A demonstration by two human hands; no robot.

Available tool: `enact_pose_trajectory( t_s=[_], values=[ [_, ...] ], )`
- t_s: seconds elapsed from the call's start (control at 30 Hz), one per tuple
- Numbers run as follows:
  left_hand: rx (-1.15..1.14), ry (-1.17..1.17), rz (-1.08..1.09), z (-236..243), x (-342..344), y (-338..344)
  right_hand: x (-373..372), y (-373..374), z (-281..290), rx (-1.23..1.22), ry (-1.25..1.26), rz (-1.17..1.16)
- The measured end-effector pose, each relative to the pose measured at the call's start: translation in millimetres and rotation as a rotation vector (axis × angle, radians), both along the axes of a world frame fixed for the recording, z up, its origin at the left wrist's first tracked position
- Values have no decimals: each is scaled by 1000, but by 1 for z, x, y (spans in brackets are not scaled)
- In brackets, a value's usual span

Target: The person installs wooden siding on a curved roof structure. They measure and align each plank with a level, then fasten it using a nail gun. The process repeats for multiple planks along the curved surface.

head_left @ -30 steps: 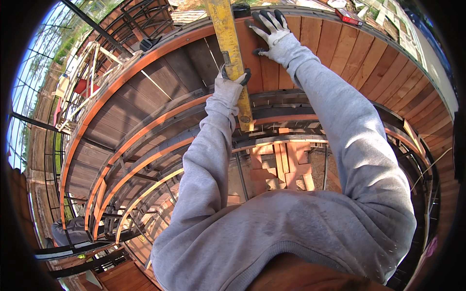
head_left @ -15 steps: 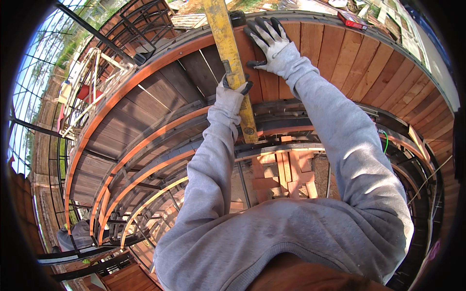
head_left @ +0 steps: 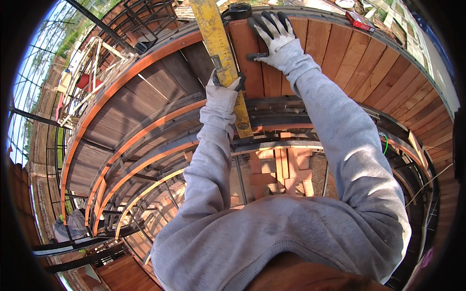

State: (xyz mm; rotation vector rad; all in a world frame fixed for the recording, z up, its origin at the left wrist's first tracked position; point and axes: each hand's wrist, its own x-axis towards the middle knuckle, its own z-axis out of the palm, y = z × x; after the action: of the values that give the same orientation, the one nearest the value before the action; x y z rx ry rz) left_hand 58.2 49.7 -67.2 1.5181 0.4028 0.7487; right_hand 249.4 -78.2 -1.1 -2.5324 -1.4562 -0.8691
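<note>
Over planking (head_left: 336, 53) | two gloved hands (head_left: 278, 42) | one yellow level (head_left: 218, 43), left-held

A person in a grey long-sleeved sweatshirt (head_left: 286, 228) grips a long, scuffed yellow level (head_left: 211, 31) in the gloved left hand (head_left: 222, 87) across a curved, reddish-brown plank deck (head_left: 335, 51), its lower end past the inner edge. The white-and-black-gloved right hand (head_left: 275, 41) spreads near the outer edge, where a small red box (head_left: 360, 21) sits farther right.
</note>
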Motion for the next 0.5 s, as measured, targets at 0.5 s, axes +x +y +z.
enact_pose_trajectory(
  t_s=[0.5],
  values=[
    [232,-113,171,-1,38,38,-14,-6,5,156,-64,227]
  ],
)
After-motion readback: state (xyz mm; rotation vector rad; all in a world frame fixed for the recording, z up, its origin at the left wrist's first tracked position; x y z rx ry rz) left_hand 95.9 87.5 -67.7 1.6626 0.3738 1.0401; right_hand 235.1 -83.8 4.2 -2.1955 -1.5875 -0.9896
